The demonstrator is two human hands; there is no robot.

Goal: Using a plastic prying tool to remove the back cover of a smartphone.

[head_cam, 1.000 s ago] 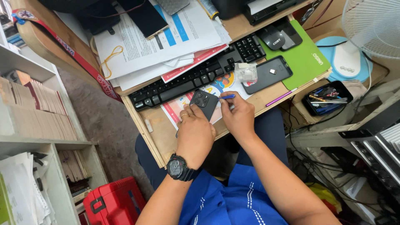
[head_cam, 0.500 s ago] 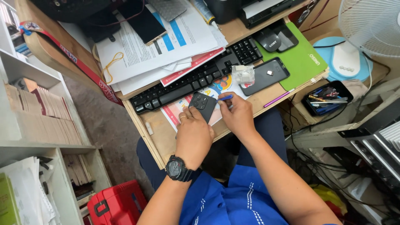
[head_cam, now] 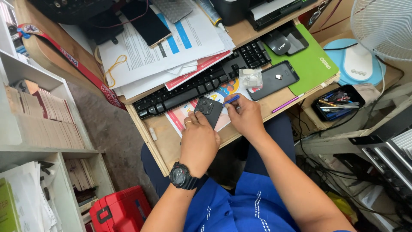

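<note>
Phone point(head_cam: 208, 110) unmoved, in left hand point(head_cam: 198, 144) grip.

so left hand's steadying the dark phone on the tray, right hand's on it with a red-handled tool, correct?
Not quite: the tool in the right hand has a blue handle, not red, as the head view shows. The rest stands: the left hand steadies the dark phone on the tray.

Left hand point(head_cam: 198, 141), black watch on the wrist, holds a dark phone point(head_cam: 208, 110) camera-side up, tilted over a colourful sheet point(head_cam: 189, 114) on the wooden pull-out tray point(head_cam: 161, 141). Right hand point(head_cam: 245, 117) pinches a thin blue tool point(head_cam: 231, 99) at the phone's upper edge. Black keyboard point(head_cam: 201, 83) just behind; second dark phone point(head_cam: 274, 79) beside a green pad point(head_cam: 313, 64).
</note>
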